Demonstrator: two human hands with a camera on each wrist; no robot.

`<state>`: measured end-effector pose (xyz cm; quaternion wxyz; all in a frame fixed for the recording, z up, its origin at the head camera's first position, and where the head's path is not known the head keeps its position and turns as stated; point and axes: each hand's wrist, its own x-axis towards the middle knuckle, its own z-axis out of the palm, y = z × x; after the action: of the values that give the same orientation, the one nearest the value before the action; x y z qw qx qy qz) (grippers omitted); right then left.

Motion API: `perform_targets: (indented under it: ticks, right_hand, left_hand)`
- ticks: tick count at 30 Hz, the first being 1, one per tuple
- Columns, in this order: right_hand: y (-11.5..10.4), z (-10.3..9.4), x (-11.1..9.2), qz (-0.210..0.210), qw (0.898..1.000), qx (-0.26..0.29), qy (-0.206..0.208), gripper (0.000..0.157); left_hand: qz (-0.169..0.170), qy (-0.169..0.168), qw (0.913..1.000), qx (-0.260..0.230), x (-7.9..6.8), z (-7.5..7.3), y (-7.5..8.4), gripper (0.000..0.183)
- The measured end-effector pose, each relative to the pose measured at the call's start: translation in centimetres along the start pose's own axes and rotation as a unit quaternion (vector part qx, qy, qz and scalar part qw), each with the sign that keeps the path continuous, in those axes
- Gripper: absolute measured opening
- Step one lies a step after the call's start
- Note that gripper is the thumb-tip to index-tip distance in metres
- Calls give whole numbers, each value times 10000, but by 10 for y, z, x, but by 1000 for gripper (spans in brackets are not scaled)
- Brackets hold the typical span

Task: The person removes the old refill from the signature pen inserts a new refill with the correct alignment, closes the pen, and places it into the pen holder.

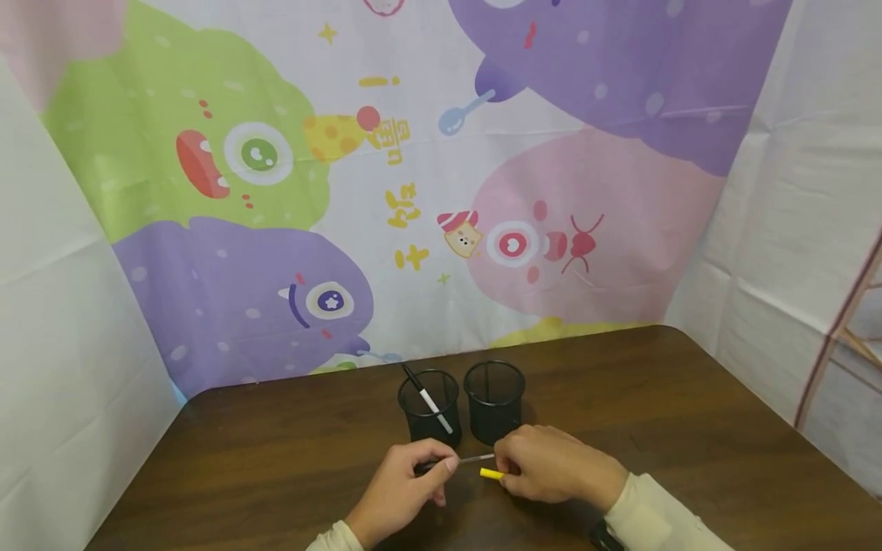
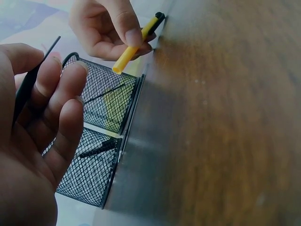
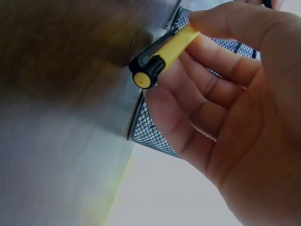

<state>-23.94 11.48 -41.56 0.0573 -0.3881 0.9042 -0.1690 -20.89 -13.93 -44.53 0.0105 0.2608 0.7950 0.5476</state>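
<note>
Just in front of two black mesh cups, the right hand [image 1: 551, 465] pinches a yellow pen [image 3: 162, 55] between thumb and fingers, while the left hand [image 1: 406, 490] grips a thin dark pen [image 1: 458, 461]. The left cup [image 1: 427, 409] holds a black-and-white pen [image 1: 429, 399]; the right cup [image 1: 494, 402] stands touching it on the brown table [image 1: 689, 428]

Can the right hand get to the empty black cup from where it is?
Probably yes. The right hand, gripping a yellow pen, sits just in front of the empty mesh cup, whose open top has nothing over it.
</note>
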Motion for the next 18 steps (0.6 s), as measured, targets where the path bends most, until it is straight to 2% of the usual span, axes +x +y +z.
perform_targets:
  ticks: [8, 18]
  right_hand:
    - [2, 1, 1, 32, 10000, -15, 31, 17]
    - [3, 2, 2, 7, 10000, -38, 46, 17]
  left_hand:
    - [46, 40, 9997, 231, 1, 0, 0, 26]
    - [13, 33, 9998, 194, 0, 0, -1, 26]
